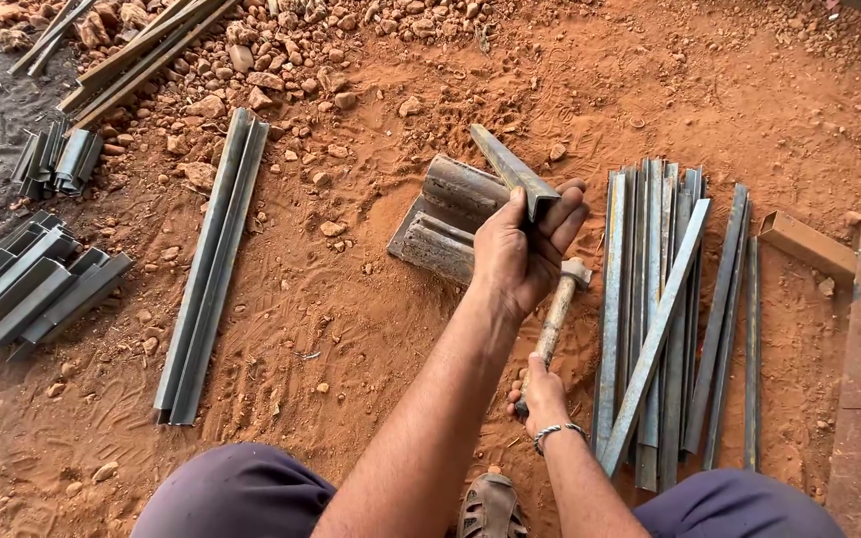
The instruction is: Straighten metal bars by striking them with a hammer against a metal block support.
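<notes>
Steel angle piece held over the block, hammer low

Work looks to us partway along. Our left hand (522,254) has its fingers wrapped tight round a short steel angle piece (513,171), whose far end points up and left above a ridged metal block (447,219) lying on the red dirt ground (351,299). Our right hand (542,394) is closed round the wooden handle of a hammer (560,304), its head close under the left hand. At right lies a bundle of long angle strips (660,319), with two more long strips (213,264) at left and short cut pieces (32,284) stacked at far left. We judge many lengths remain unworked. The held piece looks grey, dull and lightly rusted.
</notes>
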